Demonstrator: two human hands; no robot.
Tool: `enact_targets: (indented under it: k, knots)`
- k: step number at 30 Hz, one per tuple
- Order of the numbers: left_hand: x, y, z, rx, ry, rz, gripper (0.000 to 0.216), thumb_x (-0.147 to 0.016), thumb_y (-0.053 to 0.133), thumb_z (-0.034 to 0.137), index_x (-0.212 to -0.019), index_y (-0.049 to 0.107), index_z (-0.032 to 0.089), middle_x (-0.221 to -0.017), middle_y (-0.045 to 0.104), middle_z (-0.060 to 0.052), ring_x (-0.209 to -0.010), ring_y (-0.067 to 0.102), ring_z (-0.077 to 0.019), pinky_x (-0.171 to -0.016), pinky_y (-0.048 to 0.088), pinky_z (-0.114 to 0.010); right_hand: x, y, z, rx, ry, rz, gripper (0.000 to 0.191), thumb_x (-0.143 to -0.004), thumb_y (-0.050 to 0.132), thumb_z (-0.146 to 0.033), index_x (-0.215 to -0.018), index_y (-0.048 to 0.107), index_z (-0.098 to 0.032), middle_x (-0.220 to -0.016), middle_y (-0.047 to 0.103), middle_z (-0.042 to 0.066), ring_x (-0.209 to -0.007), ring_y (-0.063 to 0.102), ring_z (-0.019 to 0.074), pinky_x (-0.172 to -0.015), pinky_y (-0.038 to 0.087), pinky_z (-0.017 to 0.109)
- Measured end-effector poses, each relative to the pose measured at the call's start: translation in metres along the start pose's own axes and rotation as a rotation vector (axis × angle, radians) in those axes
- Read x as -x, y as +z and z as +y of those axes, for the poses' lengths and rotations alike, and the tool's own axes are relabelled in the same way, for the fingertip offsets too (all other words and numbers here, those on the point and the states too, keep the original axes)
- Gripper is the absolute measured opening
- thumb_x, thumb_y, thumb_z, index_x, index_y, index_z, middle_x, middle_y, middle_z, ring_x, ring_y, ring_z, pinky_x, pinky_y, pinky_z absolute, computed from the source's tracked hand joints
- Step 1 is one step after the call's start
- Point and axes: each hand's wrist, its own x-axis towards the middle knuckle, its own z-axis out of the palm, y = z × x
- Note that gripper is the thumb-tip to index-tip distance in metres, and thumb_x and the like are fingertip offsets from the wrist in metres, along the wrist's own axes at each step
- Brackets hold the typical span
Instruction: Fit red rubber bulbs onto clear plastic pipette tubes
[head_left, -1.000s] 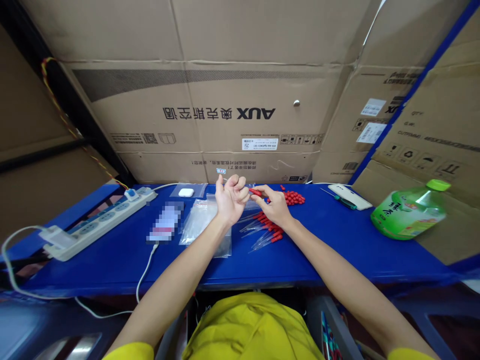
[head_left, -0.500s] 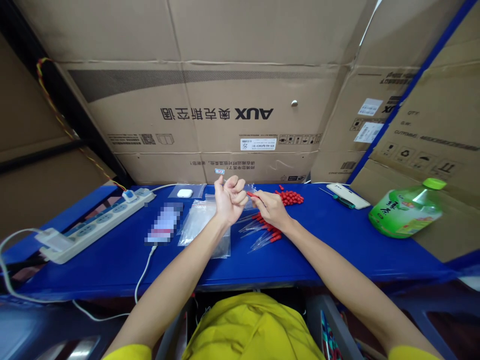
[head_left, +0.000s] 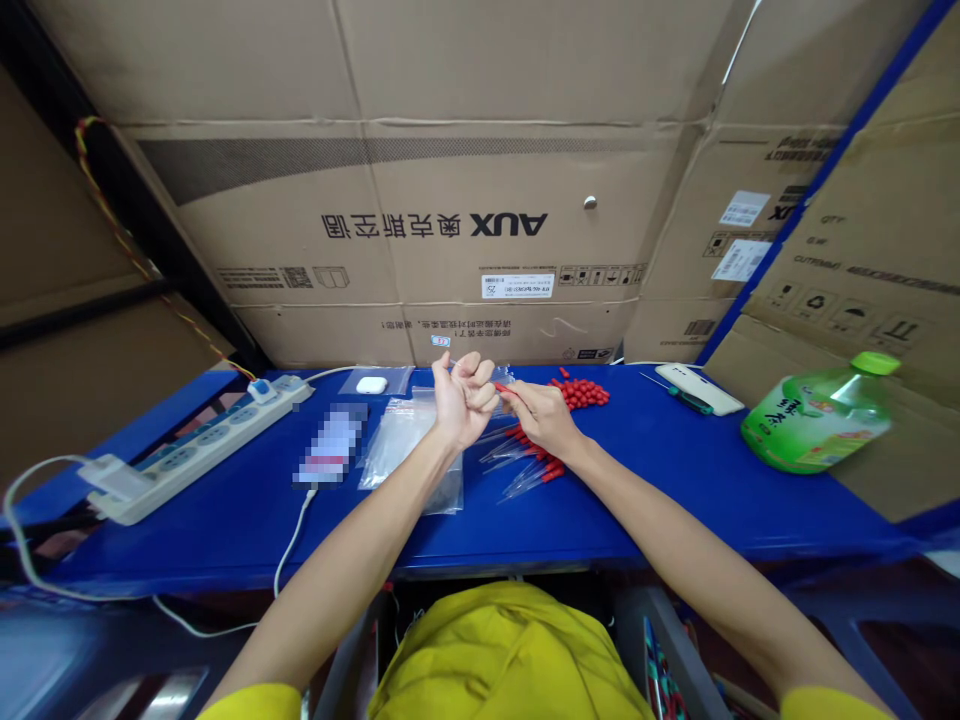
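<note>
My left hand (head_left: pixel 461 397) is raised over the blue table (head_left: pixel 225 520) with its fingers curled around a thin clear tube. My right hand (head_left: pixel 541 412) meets it from the right, pinching a small red cap (head_left: pixel 501 388) at the tube's end. Under my right hand lies a bunch of clear tubes with red caps (head_left: pixel 529 465). A pile of loose red caps (head_left: pixel 583 392) sits just behind my right hand. Clear plastic bags (head_left: pixel 405 445) lie below my left hand.
A white power strip (head_left: pixel 199 440) lies at the left, a phone (head_left: pixel 330 448) on a white cable beside the bags. A small white case (head_left: pixel 371 384) sits at the back. A screwdriver (head_left: pixel 675 393), a white device (head_left: pixel 700 387) and a green bottle (head_left: pixel 817 415) lie at the right. Cardboard boxes (head_left: pixel 450 200) wall the back.
My right hand has drawn in closer to the left hand, and the red cap now sits against the left fingers. Both hands stay at the same spot over the table.
</note>
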Motion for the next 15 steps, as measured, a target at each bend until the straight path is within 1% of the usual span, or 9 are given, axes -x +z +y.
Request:
enact_targets:
  k: [3, 7, 11, 15]
  knots:
    - [0.0007, 0.0005, -0.0007, -0.016, 0.000, -0.014, 0.044, -0.106, 0.025, 0.049, -0.072, 0.019, 0.022, -0.061, 0.021, 0.008, -0.037, 0.009, -0.0052, -0.038, 0.009, -0.023, -0.0003, -0.0001, -0.0005, -0.014, 0.009, -0.004, 0.028, -0.109, 0.046, -0.031, -0.087, 0.062, -0.021, -0.075, 0.068, 0.004, -0.066, 0.063, 0.0163, -0.067, 0.046, 0.029]
    - [0.0017, 0.0016, -0.0016, -0.017, 0.013, -0.004, 0.045, -0.106, 0.027, 0.051, -0.072, 0.020, 0.022, -0.060, 0.022, 0.008, -0.038, 0.010, -0.0053, -0.038, 0.013, -0.022, -0.0004, -0.0008, -0.0023, -0.022, 0.059, -0.007, 0.029, -0.109, 0.046, -0.033, -0.088, 0.062, -0.021, -0.075, 0.069, 0.004, -0.065, 0.064, 0.0163, -0.067, 0.047, 0.029]
    - [0.0020, 0.0025, -0.0023, -0.021, 0.007, 0.021, 0.047, -0.105, 0.029, 0.054, -0.072, 0.021, 0.022, -0.059, 0.023, 0.007, -0.037, 0.011, -0.0053, -0.037, 0.013, -0.023, -0.0006, -0.0013, -0.0040, -0.108, 0.130, -0.042, 0.033, -0.109, 0.043, -0.037, -0.087, 0.061, -0.022, -0.071, 0.070, 0.002, -0.059, 0.064, 0.0147, -0.064, 0.048, 0.028]
    - [0.0019, 0.0018, -0.0033, -0.025, 0.000, 0.033, 0.048, -0.104, 0.030, 0.056, -0.072, 0.021, 0.022, -0.059, 0.023, 0.008, -0.037, 0.011, -0.0050, -0.037, 0.013, -0.022, -0.0015, -0.0011, -0.0055, -0.176, 0.157, -0.054, 0.036, -0.109, 0.041, -0.042, -0.085, 0.059, -0.023, -0.071, 0.071, 0.002, -0.058, 0.065, 0.0140, -0.063, 0.050, 0.027]
